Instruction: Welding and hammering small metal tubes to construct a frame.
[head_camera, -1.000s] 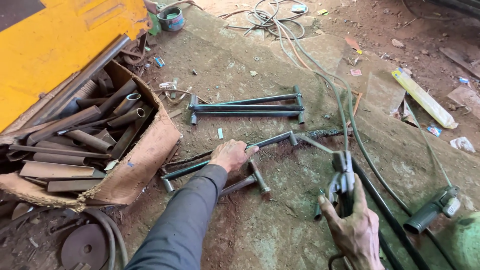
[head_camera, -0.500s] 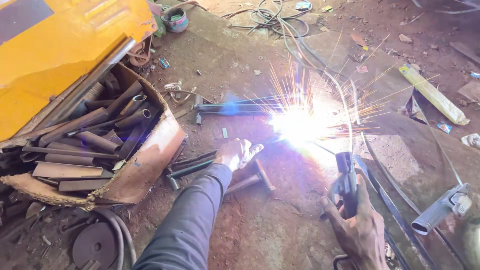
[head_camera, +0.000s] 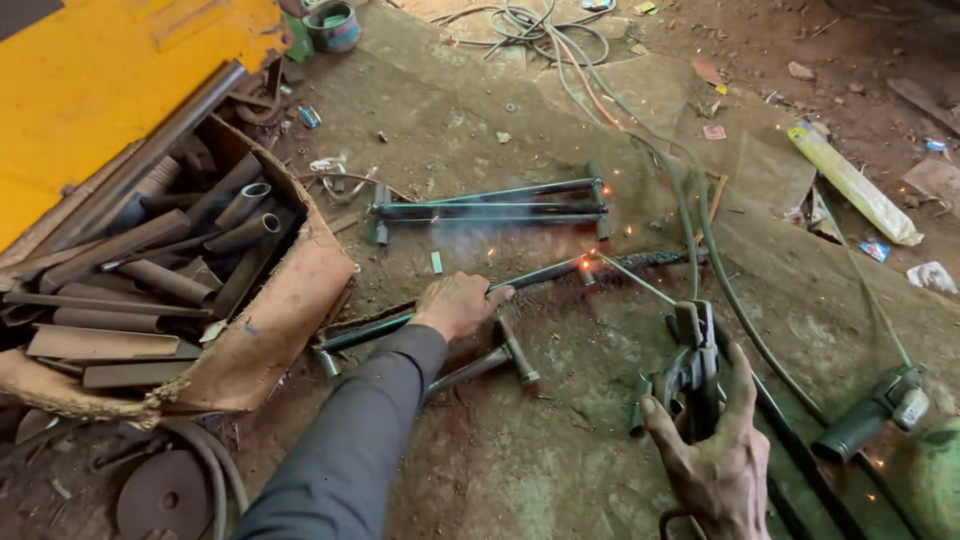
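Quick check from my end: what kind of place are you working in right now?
Most likely a small metal-fabrication or welding workshop, worked at floor level. The right hand grips a welding electrode holder, a torn box of pipe offcuts lies alongside, and an angle grinder rests nearby.

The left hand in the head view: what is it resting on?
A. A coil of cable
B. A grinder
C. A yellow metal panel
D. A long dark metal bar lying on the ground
D: the left hand presses down on the long dark metal bar on the ground, while the right hand grips the welding electrode holder, whose rod reaches a glowing spot on that bar.
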